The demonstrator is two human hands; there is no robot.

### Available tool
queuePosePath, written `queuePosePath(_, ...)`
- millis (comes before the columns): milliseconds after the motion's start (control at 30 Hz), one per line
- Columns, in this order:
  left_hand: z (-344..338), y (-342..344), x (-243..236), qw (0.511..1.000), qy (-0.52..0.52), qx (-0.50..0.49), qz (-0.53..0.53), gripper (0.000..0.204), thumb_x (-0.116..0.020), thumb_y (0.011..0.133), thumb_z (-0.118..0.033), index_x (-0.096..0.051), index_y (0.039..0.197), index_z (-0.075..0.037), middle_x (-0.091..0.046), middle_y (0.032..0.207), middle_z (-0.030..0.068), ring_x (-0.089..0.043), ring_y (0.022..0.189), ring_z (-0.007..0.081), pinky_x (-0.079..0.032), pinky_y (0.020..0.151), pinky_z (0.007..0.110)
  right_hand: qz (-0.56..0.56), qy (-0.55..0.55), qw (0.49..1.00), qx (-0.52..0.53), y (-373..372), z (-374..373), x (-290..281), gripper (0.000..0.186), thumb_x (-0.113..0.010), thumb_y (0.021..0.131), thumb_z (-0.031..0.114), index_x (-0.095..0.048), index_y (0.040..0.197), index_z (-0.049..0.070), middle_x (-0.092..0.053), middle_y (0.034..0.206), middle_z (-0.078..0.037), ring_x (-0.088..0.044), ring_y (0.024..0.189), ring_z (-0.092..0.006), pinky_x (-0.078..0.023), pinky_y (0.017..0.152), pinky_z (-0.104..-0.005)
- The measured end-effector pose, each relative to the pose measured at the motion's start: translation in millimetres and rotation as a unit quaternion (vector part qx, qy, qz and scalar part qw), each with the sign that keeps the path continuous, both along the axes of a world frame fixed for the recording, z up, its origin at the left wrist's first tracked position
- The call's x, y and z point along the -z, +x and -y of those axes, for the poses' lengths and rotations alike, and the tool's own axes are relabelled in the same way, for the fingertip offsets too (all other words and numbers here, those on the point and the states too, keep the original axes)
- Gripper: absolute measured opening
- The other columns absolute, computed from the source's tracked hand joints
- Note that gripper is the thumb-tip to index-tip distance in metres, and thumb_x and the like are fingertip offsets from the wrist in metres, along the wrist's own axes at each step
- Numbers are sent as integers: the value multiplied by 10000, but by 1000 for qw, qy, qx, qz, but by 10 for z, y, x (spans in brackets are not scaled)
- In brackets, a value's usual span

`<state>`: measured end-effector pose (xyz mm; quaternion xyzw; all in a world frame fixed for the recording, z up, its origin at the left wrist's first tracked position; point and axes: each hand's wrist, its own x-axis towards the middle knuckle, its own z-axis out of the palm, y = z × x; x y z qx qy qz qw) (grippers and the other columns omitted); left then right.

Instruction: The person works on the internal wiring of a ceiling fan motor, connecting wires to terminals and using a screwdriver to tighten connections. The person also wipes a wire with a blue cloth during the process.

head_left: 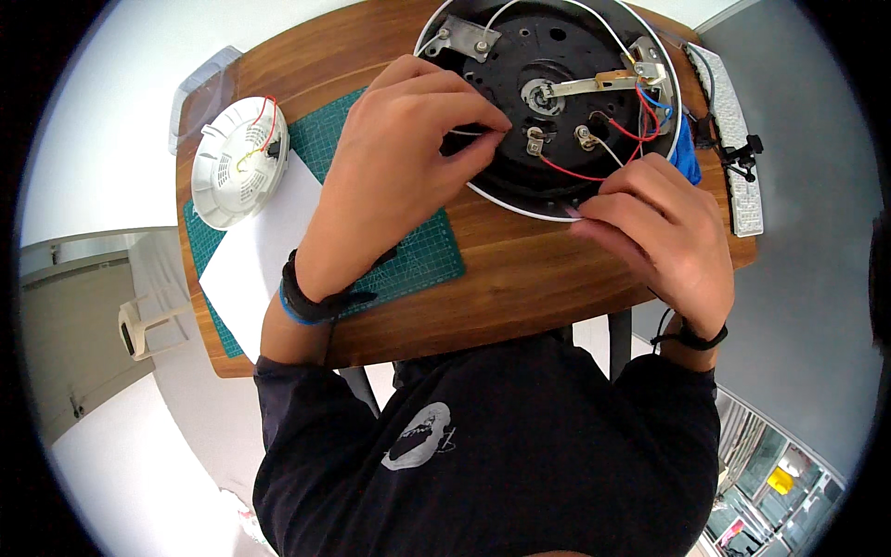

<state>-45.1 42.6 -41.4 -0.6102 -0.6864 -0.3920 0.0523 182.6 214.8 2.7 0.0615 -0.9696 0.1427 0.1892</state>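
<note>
A round black appliance base (501,79) with a white rim lies at the back of the wooden table, carrying metal fittings (469,39), a centre connector (540,97) and red, blue and white wires (633,135). My left hand (399,167) is closed at its left side, fingertips near a white wire; what they grip is hidden. My right hand (668,232) has curled fingers at the front rim, closed on something small that I cannot make out.
A white plastic housing (223,162) with thin wires rests on white paper (241,288) and a green cutting mat (427,251) at the left, beside a clear tray (200,84). A white strip-shaped object (742,200) with a black clip stands at the table's right edge (742,251).
</note>
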Motion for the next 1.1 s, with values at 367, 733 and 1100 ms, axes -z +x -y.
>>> queuePosePath(367,6,23,-11,1000,4,-12,-3,129,-873,834,-121,-864,958,-83,-780,921,72,-698,1005,324,-570,886,451,3,-1,1000,1,-7,42,-6,249,-940,786,67,-759,957,48,-693,929,-73,-706,837,-284,-545,674,-396)
queuePosePath(733,-28,59,-34,999,-10,-34,-21,112,-890,848,-126,-845,943,-84,-785,959,66,-694,1010,314,-572,884,436,-32,9,999,0,-1,13,56,266,-925,768,117,-703,909,78,-621,911,-47,-659,819,-248,-544,631,-387)
queuePosePath(1100,31,143,-26,998,-12,-48,-49,173,-895,836,-63,-871,1005,-85,-801,1022,59,-710,1056,298,-577,913,421,-39,5,999,-9,26,-23,103,257,-918,789,148,-698,910,91,-594,905,-40,-647,822,-239,-533,615,-389)
